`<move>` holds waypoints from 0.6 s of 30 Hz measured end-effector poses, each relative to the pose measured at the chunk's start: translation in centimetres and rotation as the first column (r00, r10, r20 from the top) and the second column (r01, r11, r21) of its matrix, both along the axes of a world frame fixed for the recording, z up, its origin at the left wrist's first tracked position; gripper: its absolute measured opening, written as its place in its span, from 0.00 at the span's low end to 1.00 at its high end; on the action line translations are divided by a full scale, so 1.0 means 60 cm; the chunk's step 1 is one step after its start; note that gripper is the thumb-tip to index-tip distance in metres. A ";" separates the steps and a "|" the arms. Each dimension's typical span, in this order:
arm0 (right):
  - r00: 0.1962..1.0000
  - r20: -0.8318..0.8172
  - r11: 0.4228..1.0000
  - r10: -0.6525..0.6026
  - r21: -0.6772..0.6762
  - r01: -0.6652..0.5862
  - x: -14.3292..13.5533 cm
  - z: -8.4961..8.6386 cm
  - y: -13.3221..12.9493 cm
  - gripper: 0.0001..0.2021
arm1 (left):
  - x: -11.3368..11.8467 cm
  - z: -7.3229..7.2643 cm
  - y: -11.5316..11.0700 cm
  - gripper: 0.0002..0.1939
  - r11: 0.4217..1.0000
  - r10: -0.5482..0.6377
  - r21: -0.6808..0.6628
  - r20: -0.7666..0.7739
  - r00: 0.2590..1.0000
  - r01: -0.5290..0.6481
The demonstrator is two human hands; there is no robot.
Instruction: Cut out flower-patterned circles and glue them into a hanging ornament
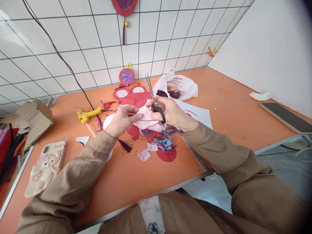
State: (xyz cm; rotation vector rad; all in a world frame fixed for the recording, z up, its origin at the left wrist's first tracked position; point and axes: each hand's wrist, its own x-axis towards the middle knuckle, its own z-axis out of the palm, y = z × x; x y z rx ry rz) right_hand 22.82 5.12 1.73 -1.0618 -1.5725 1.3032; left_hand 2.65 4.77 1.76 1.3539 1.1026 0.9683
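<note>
Between my hands is a piece of white patterned fabric (146,117) with pink lines and a reddish trim. My left hand (123,118) pinches its left edge between thumb and fingers. My right hand (172,112) holds a pair of scissors (150,89) with dark handles, blades pointing up and away from me, and its thumb presses on the fabric too. Under the fabric lie red paper scraps (133,132), blue strips (163,143) and a red disc (167,154). A dark purple tassel (126,146) lies beside them.
A yellow glue gun (88,114) lies left, its black cord (70,70) rising along the tiled wall. A phone in a cartoon case (46,165) is front left. Behind stand a plastic bag (188,87) and a round red ornament (127,77). A cardboard box (35,120) sits far left.
</note>
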 end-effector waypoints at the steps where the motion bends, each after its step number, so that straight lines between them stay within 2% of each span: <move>1: 1.000 0.010 1.000 -0.005 0.022 0.004 -0.001 0.000 0.000 0.17 | -0.001 0.004 -0.005 0.09 0.993 0.049 0.106 -0.036 0.998 -0.045; 3: 0.999 0.039 0.996 -0.018 0.084 0.015 -0.004 -0.002 -0.003 0.16 | -0.003 0.015 -0.020 0.07 0.953 0.207 0.240 -0.074 0.976 -0.184; 4: 0.998 0.058 0.992 -0.023 0.122 0.016 -0.006 -0.003 -0.006 0.15 | -0.005 0.019 -0.031 0.10 0.947 0.255 0.219 -0.077 0.964 -0.234; 5: 0.997 0.076 0.987 -0.023 0.163 0.010 -0.008 -0.005 -0.011 0.15 | -0.007 0.023 -0.042 0.14 0.966 0.230 0.137 -0.075 0.970 -0.218; 6: 0.995 0.094 0.978 -0.019 0.208 -0.001 -0.010 -0.008 -0.017 0.14 | -0.010 0.025 -0.053 0.18 0.990 0.138 0.006 -0.063 0.988 -0.137; 7: 0.993 0.116 0.967 -0.009 0.255 -0.021 -0.013 -0.011 -0.025 0.14 | -0.013 0.024 -0.064 0.21 0.986 0.057 -0.158 -0.004 0.998 -0.057; 9: 0.985 0.173 0.936 0.009 0.344 -0.069 -0.018 -0.019 -0.045 0.12 | -0.017 0.016 -0.083 0.32 0.884 -0.052 -0.457 0.119 0.992 0.101; 10: 0.977 0.212 0.916 0.013 0.390 -0.097 -0.021 -0.024 -0.056 0.12 | -0.019 0.009 -0.090 0.37 0.816 -0.069 -0.557 0.175 0.982 0.156; 12: 0.958 0.288 0.858 0.011 0.489 -0.157 -0.027 -0.036 -0.076 0.13 | -0.022 -0.006 -0.100 0.42 0.724 -0.040 -0.662 0.240 0.970 0.194; 15: 0.924 0.382 0.764 0.023 0.590 -0.263 -0.034 -0.057 -0.099 0.20 | -0.022 -0.027 -0.110 0.39 0.654 0.013 -0.732 0.263 0.965 0.190; 18: 0.899 0.435 0.712 0.050 0.615 -0.338 -0.037 -0.072 -0.109 0.21 | -0.020 -0.041 -0.118 0.25 0.659 0.027 -0.720 0.311 0.950 0.217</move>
